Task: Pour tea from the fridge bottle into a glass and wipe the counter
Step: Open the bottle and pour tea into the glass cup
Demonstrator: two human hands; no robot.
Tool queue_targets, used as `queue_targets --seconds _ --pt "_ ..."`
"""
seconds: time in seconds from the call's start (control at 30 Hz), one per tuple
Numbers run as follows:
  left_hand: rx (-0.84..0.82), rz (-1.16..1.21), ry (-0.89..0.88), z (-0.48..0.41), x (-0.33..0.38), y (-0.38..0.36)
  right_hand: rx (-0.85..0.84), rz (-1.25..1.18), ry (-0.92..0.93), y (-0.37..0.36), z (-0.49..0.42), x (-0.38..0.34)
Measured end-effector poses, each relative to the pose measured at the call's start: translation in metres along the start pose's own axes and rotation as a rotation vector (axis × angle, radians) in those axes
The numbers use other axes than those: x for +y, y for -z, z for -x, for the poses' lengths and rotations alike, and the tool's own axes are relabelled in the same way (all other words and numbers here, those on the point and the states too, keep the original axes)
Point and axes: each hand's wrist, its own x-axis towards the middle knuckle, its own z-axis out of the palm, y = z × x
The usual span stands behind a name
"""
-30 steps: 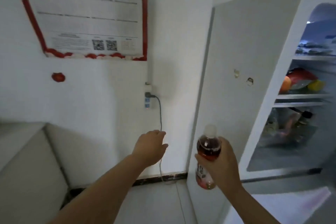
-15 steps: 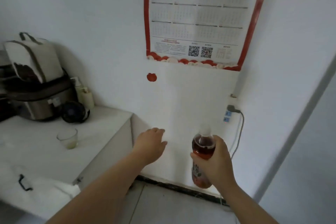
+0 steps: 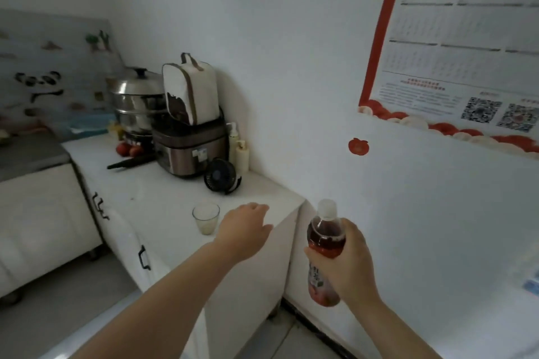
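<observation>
Right hand (image 3: 347,259) has the tea bottle (image 3: 324,253) gripped upright, cap on; left hand (image 3: 246,232) hovers loose and empty. Glass (image 3: 206,218) sits at 9 o'clock of it, near the table (image 3: 163,195) edge. I'd steady the glass, uncap over the table, and pour slowly.

Bottle label: your right hand (image 3: 348,261) covers most of the print on the red-tea plastic bottle (image 3: 323,245).
Wall calendar: the red-bordered paper calendar (image 3: 455,46), above your right hand, is cut off top and right; its text is blurred.
</observation>
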Motion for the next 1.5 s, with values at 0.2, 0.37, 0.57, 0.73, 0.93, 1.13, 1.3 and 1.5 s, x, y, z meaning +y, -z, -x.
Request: queue_targets --seconds 0.2,0.37,0.57,0.73,0.93,1.13,1.3,1.5 --pt "0.030 0.043 0.227 -0.029 -0.030 0.005 -0.177 -0.099 0.112 -0.042 -0.066 0.006" --pt "0.075 0.053 0.361 -0.042 -0.047 0.009 -0.290 -0.120 0.206 -0.075 -0.113 0.007" --pt "0.106 0.072 0.432 -0.066 -0.074 0.013 -0.418 -0.104 0.265 -0.114 -0.148 0.005" --pt "0.182 0.143 0.333 -0.100 -0.093 0.022 -0.472 -0.032 0.321 -0.154 -0.175 0.004" --pt "0.024 0.105 0.144 -0.146 -0.120 0.032 -0.553 0.062 0.357 -0.202 -0.207 0.000" --pt "0.018 -0.137 0.004 -0.177 -0.155 0.027 -0.594 0.110 0.374 -0.228 -0.230 -0.005" --pt "0.048 -0.184 -0.028 -0.192 -0.167 0.026 -0.616 0.088 0.362 -0.247 -0.244 -0.006" --pt "0.078 -0.170 0.060 -0.205 -0.173 0.024 -0.655 0.073 0.362 -0.268 -0.259 -0.003"
